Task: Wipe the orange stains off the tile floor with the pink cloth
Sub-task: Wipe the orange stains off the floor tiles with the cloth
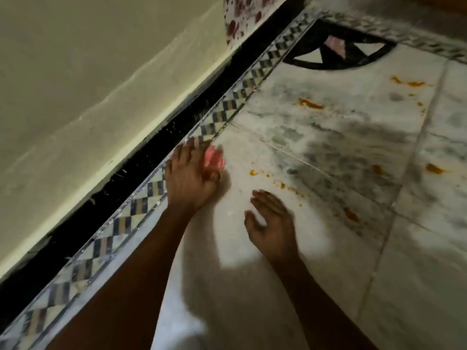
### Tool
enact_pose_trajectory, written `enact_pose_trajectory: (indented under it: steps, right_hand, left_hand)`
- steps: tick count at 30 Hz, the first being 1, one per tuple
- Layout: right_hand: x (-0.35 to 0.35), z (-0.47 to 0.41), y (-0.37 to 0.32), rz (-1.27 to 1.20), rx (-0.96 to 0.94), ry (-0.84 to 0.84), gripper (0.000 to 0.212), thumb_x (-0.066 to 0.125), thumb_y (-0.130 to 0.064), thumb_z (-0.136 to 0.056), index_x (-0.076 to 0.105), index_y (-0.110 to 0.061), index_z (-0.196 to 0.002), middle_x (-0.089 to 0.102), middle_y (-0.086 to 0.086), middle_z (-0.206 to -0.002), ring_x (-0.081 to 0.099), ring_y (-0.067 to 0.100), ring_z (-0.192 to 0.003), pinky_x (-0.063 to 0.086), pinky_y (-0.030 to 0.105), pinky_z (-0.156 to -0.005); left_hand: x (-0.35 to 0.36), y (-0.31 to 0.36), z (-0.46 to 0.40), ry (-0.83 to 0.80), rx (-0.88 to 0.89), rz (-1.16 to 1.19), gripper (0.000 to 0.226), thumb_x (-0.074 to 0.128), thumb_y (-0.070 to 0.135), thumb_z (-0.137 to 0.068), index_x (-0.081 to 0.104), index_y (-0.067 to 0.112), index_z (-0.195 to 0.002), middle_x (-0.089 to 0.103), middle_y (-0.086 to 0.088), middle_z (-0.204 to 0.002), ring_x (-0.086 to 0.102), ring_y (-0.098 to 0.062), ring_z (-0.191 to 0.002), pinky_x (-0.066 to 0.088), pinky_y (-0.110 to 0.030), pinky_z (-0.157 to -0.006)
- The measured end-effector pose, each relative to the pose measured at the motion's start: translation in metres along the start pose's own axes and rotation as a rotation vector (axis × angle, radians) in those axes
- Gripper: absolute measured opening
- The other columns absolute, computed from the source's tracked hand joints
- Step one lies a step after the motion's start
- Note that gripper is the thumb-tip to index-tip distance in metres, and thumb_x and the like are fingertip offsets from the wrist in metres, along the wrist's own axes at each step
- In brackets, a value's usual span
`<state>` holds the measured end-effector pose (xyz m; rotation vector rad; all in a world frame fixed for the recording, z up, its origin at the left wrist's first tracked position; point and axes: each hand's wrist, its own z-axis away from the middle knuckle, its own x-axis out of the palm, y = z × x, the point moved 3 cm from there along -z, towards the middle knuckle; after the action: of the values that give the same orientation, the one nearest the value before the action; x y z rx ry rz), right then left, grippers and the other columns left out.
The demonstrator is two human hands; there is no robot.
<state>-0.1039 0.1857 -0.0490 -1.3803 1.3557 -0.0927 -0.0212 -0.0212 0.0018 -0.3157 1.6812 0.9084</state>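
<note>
Person crouched over a white marble-look tile floor (316,261), both bare arms reaching in from the bottom of the frame. Left hand (192,178), centre-left, lies over a crumpled pink cloth (214,159), fingers spread across it; blur hides whether they actually grip, cannot tell. Cloth sits just beside the checkered black-and-white border strip (141,205). Right hand (271,221), centre frame, fingers straight and loose, holding nothing, over bare tile. Orange stains (309,103) scattered right of centre and toward the upper right, nearest specks just right of the cloth. Cream wall (88,84) fills the upper left, black skirting band (151,152) below it.
</note>
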Motion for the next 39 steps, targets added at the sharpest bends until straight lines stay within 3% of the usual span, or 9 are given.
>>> enact_pose_trajectory:
  steps: [4, 15, 21, 23, 26, 31, 33, 36, 39]
  right_hand:
    - [0.015, 0.012, 0.004, 0.209, -0.235, -0.065, 0.037, 0.065, -0.028, -0.097, 0.077, -0.004, -0.123, 0.073, 0.012, -0.134, 0.066, 0.027, -0.131, 0.053, 0.042, -0.111]
    - [-0.056, 0.085, 0.027, 0.451, -0.171, -0.219, 0.048, 0.053, -0.033, -0.106, 0.062, -0.007, -0.145, 0.055, 0.012, -0.157, 0.045, 0.03, -0.152, 0.039, 0.047, -0.123]
    - [-0.063, 0.086, 0.028, 0.418, -0.188, -0.125, 0.041, 0.058, -0.025, -0.101, 0.07, -0.006, -0.136, 0.062, 0.011, -0.15, 0.052, 0.028, -0.146, 0.041, 0.044, -0.121]
    - [-0.066, 0.086, 0.029, 0.432, -0.161, -0.095, 0.04, 0.059, -0.024, -0.1, 0.072, -0.006, -0.134, 0.065, 0.011, -0.147, 0.056, 0.027, -0.143, 0.045, 0.045, -0.119]
    - [-0.062, 0.083, 0.026, 0.462, -0.151, -0.051, 0.039, 0.058, -0.023, -0.1, 0.074, -0.006, -0.131, 0.067, 0.01, -0.144, 0.06, 0.026, -0.14, 0.048, 0.044, -0.117]
    - [-0.067, 0.084, 0.026, 0.44, -0.169, -0.024, 0.038, 0.058, -0.016, -0.095, 0.076, -0.003, -0.126, 0.069, 0.012, -0.141, 0.062, 0.027, -0.137, 0.048, 0.044, -0.114]
    - [-0.068, 0.085, 0.025, 0.437, -0.159, -0.02, 0.038, 0.057, -0.015, -0.094, 0.077, -0.002, -0.124, 0.07, 0.012, -0.14, 0.064, 0.029, -0.135, 0.049, 0.044, -0.113]
    - [-0.068, 0.082, 0.025, 0.439, -0.174, -0.026, 0.04, 0.055, -0.016, -0.094, 0.077, -0.002, -0.124, 0.071, 0.013, -0.137, 0.066, 0.03, -0.132, 0.056, 0.047, -0.108]
    - [-0.069, 0.081, 0.026, 0.399, -0.149, 0.003, 0.037, 0.055, -0.014, -0.094, 0.078, -0.001, -0.12, 0.073, 0.012, -0.134, 0.068, 0.029, -0.13, 0.059, 0.048, -0.103]
  left_hand:
    - [0.035, -0.023, 0.005, -0.02, -0.071, -0.145, 0.067, 0.021, 0.062, -0.105, 0.024, 0.035, -0.166, 0.021, -0.007, -0.176, 0.012, -0.036, -0.163, 0.014, -0.058, -0.13]
    - [0.055, 0.044, -0.009, 0.02, -0.004, 0.05, 0.055, 0.026, 0.048, -0.111, 0.046, 0.028, -0.158, 0.042, -0.01, -0.167, 0.028, -0.038, -0.159, 0.021, -0.055, -0.129]
    - [0.095, 0.088, 0.015, -0.24, 0.75, -0.185, 0.054, 0.034, 0.046, -0.109, 0.039, 0.035, -0.161, 0.029, -0.001, -0.174, 0.027, -0.033, -0.161, 0.03, -0.052, -0.126]
    - [0.088, 0.072, 0.0, -0.185, 0.627, -0.168, 0.055, 0.03, 0.046, -0.109, 0.034, 0.037, -0.163, 0.026, 0.001, -0.175, 0.024, -0.03, -0.162, 0.032, -0.054, -0.125]
    - [0.08, 0.063, -0.019, -0.115, 0.133, -0.163, 0.06, 0.019, 0.051, -0.109, 0.016, 0.038, -0.168, 0.009, 0.001, -0.178, 0.007, -0.033, -0.164, 0.018, -0.059, -0.13]
    - [0.091, 0.092, 0.012, -0.288, 0.811, -0.233, 0.06, 0.019, 0.049, -0.111, 0.012, 0.037, -0.169, 0.006, 0.002, -0.178, 0.004, -0.03, -0.165, 0.016, -0.051, -0.132]
    - [0.084, 0.077, -0.002, -0.246, 0.646, -0.214, 0.059, 0.019, 0.05, -0.111, 0.012, 0.038, -0.168, 0.007, 0.004, -0.178, 0.005, -0.029, -0.165, 0.018, -0.054, -0.131]
    - [0.083, 0.076, -0.025, -0.135, 0.002, -0.22, 0.063, 0.015, 0.054, -0.11, -0.005, 0.037, -0.168, -0.007, -0.001, -0.178, -0.009, -0.033, -0.164, 0.001, -0.056, -0.131]
    - [0.097, 0.129, -0.022, -0.19, 0.085, -0.223, 0.065, 0.012, 0.054, -0.109, -0.013, 0.034, -0.166, -0.016, -0.004, -0.176, -0.016, -0.037, -0.161, -0.003, -0.058, -0.131]
